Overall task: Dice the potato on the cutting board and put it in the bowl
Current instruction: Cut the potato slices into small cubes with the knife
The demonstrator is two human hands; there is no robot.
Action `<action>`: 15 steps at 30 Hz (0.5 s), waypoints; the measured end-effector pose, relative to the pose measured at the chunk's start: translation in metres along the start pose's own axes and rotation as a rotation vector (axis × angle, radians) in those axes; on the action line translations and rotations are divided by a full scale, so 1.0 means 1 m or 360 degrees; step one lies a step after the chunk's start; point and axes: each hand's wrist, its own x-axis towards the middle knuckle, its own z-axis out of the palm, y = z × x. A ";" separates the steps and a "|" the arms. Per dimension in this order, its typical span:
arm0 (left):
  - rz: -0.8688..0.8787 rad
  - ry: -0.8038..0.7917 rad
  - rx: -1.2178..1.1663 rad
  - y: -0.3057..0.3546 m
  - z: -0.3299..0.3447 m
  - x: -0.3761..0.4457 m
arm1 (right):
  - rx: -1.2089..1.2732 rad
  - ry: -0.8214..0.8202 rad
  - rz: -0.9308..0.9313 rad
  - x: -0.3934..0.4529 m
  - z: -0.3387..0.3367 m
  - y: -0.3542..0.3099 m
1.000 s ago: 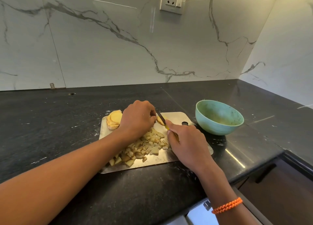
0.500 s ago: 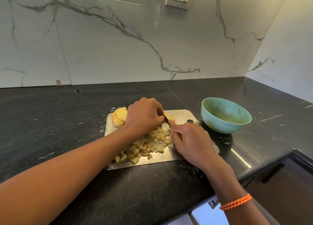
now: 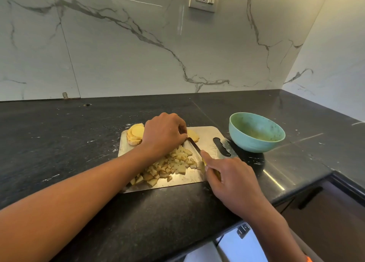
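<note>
Many cubes: pale yellow potato dice (image 3: 169, 166) heaped on the cutting board (image 3: 207, 132) (skin showing)
Slices: stack (image 3: 135, 133) at the board's far left corner
Left hand (image 3: 163, 135): fingers curled onto a potato piece (image 3: 193, 135)
Right hand (image 3: 231, 180): gripping the knife (image 3: 194, 144)
Bowl (image 3: 256, 132): just right of the board

The left hand (image 3: 164, 134) lies knuckles up with its fingers curled down, its bare forearm coming in from the lower left, while the right hand (image 3: 231, 178) is closed in a grip with the index finger stretched forward, its wrist toward the lower right.

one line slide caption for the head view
Right hand slicing potato with a knife on a steel cutting board, left hand steadying, teal bowl waiting.
</note>
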 end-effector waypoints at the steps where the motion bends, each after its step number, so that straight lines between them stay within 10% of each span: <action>1: 0.0000 0.0004 -0.0001 0.001 0.000 0.000 | 0.0009 0.0014 -0.0003 -0.004 -0.001 0.000; 15: 0.0101 -0.0099 -0.0030 0.004 -0.008 0.002 | -0.0017 0.0423 0.0207 0.033 0.002 0.002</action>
